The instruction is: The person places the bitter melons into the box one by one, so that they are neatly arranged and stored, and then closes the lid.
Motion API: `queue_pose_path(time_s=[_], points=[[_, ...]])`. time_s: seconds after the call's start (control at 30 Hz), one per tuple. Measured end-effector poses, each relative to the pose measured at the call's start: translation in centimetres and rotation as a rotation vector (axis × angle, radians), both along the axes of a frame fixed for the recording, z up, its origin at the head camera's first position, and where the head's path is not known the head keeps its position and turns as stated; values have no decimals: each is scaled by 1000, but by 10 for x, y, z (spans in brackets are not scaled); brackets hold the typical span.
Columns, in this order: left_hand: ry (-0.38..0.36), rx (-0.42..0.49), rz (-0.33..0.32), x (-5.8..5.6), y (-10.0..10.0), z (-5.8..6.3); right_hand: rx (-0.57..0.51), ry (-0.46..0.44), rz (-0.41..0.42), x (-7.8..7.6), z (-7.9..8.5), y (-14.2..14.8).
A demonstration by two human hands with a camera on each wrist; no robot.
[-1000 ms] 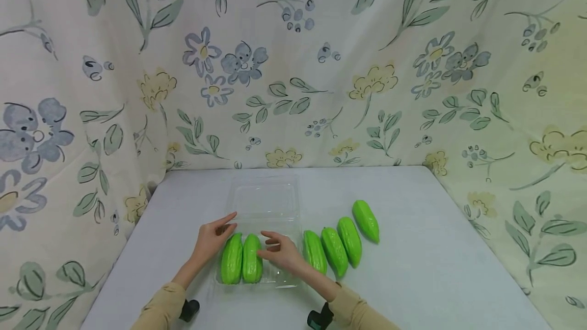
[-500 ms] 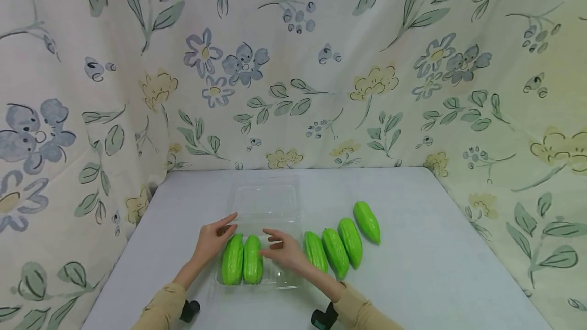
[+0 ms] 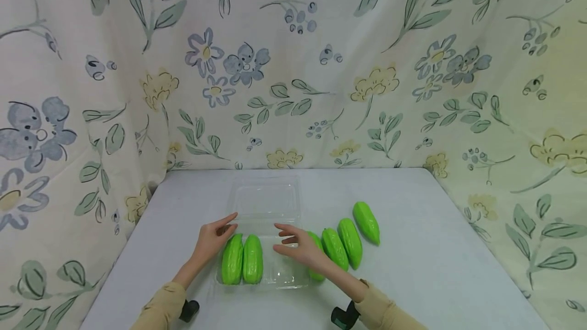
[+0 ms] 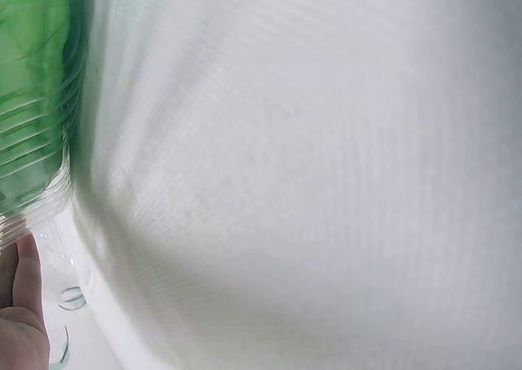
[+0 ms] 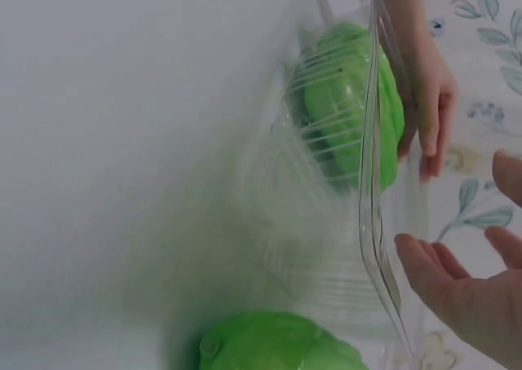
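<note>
A clear plastic clamshell box (image 3: 284,271) lies opened on the table, its lid (image 3: 265,200) folded back. Two glossy green bitter melons, a left one (image 3: 232,259) and a right one (image 3: 253,259), lie side by side in its left half. My left hand (image 3: 215,238) rests at the back left corner, fingers extended; in the left wrist view its fingertips touch the box wall. My right hand (image 3: 300,247) hovers over the right part of the box, fingers spread and holding nothing. Beneath its wrist, another bitter melon (image 3: 315,240) outside the box is partly hidden.
Right of the box, more bitter melons lie loose: a near one (image 3: 335,248), a middle one (image 3: 350,243) and a far one (image 3: 366,223). The white table (image 3: 435,269) ends at a flowered curtain (image 3: 293,65) behind and at both sides.
My right hand has moved right, away from the second bitter melon in the box, and now partly covers the nearest loose one. My left hand and the melons stay in place.
</note>
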State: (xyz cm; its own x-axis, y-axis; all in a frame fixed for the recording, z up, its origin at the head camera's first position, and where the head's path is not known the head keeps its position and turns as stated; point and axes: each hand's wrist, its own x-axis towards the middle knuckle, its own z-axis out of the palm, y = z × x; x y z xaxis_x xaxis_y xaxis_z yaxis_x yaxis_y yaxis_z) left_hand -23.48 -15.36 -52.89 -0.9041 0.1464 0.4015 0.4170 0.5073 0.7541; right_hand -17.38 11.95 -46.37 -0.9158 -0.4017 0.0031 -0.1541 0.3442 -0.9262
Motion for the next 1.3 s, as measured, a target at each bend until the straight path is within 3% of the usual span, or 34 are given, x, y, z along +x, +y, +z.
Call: queue_pose_path(time_s=[0.27, 0.47, 0.73, 1.07, 1.3], points=[[-22, 1, -3, 1, 0, 2, 36, 11, -33, -1, -2, 15], [-23, 7, -5, 2, -1, -1, -22, 19, -39, 1, 6, 25], [-29, 8, -11, 2, -1, 0, -20, 15, -77, -1, 15, 45], [-36, 0, -16, 1, -2, 2, -13, 94, -147, -10, 23, 66], [-32, 2, -14, 1, -2, 2, 24, 56, -202, -12, 29, 78]])
